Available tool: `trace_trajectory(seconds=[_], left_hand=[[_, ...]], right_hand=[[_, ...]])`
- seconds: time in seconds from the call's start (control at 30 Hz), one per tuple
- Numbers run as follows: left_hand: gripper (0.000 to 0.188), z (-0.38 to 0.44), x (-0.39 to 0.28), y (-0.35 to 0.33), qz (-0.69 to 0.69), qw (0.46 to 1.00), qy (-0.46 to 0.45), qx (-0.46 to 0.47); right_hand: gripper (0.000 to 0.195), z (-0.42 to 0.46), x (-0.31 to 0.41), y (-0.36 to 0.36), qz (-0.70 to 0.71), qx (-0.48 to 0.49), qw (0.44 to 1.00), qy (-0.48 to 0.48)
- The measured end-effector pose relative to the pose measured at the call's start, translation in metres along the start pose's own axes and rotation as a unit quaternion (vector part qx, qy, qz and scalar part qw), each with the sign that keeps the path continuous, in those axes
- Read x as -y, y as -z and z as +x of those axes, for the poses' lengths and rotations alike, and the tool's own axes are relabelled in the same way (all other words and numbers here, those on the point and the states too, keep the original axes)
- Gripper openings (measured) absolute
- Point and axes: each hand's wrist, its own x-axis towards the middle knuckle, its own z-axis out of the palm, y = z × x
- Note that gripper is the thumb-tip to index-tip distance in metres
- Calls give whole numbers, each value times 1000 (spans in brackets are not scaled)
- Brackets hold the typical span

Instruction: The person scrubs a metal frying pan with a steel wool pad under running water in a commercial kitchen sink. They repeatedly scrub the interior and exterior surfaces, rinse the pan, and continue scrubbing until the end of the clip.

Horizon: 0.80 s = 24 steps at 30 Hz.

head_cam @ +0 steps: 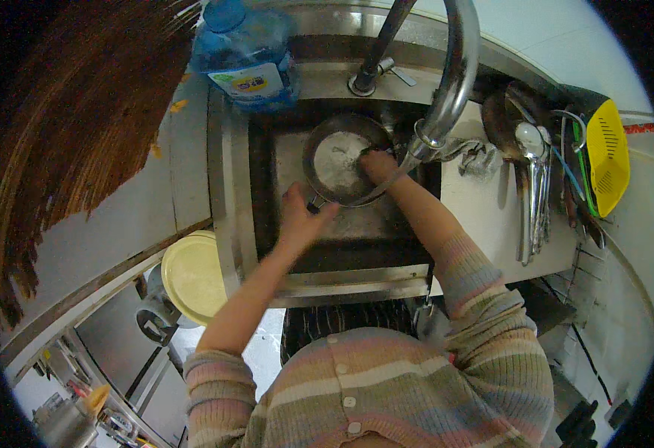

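A round metal pan (341,162) with a pale, shiny inside lies in the stainless steel sink (236,213). My right hand (378,167) reaches into the pan at its right side; its fingers are bent over something dark that is too small to name. Close to the pan's lower left rim, my left hand (304,215) is slightly blurred, with thumb and fingers apart around a short black-tipped handle; whether it touches the handle is unclear. Above the pan's right side arches the chrome faucet (458,84), its thin end passing over the pan's lower rim and my right wrist.
A large blue plastic bottle (245,61) stands at the sink's back left corner. Right of the sink are a grey cloth (472,157), several metal ladles (530,185) and a yellow plastic basket (608,159). A pale yellow round lid (195,277) is below left of the sink.
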Motion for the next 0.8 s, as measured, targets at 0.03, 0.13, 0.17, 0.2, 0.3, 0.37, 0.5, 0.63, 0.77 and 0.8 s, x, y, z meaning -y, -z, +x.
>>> trace_trajectory(seconds=[0.03, 0.13, 0.17, 0.2, 0.3, 0.37, 0.5, 0.63, 0.77, 0.8], left_hand=[[57, 18, 33, -20, 44, 997, 66, 20], [53, 66, 54, -42, -200, 825, 409, 334], [48, 69, 58, -48, -248, 798, 432, 340], [43, 72, 56, -62, -294, 766, 449, 354], [26, 70, 66, -69, -328, 765, 424, 357], [21, 65, 66, -69, -344, 787, 397, 324], [31, 47, 33, -74, -302, 875, 305, 225], [46, 48, 44, -67, -214, 934, 231, 170], [45, 48, 43, -77, -281, 906, 266, 172], [44, 50, 48, -74, -284, 895, 288, 188]], right_hand=[[18, 7, -1, -12, 3, -10, 1000, 1], [20, 21, -11, -48, -27, -29, 999, -12], [20, 27, -13, -58, -21, -20, 1000, -11], [20, 31, -25, -72, -16, -8, 1000, -19], [20, 36, -27, -98, -34, -50, 998, -9], [19, 35, -23, -114, -24, -132, 990, 43], [25, 34, 8, -126, 128, -241, 959, 80], [20, 24, 74, -41, 391, -189, 899, -60], [21, 15, 61, -52, 354, -169, 915, -96], [21, 15, 60, -55, 274, -172, 941, -100]])
